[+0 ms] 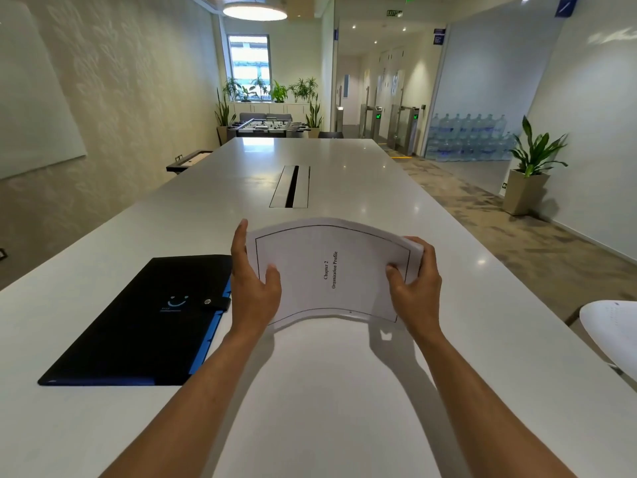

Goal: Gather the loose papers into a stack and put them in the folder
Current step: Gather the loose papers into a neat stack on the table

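Observation:
A stack of white papers (331, 270) is held above the white table (310, 391), bowed upward in the middle, with a bordered top page that reads "Chapter 2 Organization Profile". My left hand (253, 288) grips the stack's left edge, thumb on top. My right hand (415, 288) grips its right edge the same way. A black folder (144, 322) with blue inner tabs and a snap strap lies shut and flat on the table, just left of my left hand.
A recessed cable slot (291, 186) sits in the table beyond the papers. A white chair (612, 329) stands at the table's right edge. A potted plant (529, 174) stands on the carpet at the right.

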{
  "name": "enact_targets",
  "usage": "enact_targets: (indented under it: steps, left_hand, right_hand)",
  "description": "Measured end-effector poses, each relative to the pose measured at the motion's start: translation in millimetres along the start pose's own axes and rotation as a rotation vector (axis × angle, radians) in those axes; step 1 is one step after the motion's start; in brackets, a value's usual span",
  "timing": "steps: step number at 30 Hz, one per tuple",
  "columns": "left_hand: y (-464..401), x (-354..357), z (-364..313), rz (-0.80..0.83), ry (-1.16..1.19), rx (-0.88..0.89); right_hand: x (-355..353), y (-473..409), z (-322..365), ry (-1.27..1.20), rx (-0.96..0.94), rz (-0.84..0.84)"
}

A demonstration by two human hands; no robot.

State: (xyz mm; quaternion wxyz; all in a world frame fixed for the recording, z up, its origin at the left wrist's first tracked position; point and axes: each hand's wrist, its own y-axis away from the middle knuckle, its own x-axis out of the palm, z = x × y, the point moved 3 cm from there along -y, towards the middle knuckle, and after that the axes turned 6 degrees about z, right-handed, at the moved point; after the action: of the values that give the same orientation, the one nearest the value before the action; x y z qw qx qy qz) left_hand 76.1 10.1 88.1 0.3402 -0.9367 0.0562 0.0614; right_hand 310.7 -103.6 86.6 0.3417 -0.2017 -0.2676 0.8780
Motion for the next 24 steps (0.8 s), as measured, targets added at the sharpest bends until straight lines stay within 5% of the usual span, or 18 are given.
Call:
enact_targets:
  steps: [18, 24]
  left_hand:
    - [0, 2, 47, 0.091, 0.079, -0.365]
    - [-12, -5, 37, 0.107, 0.103, -0.316]
  right_hand:
    - [-6, 4, -49, -0.147, 0.281, 0.187]
    - [-13, 2, -42, -0.160, 0.278, 0.074]
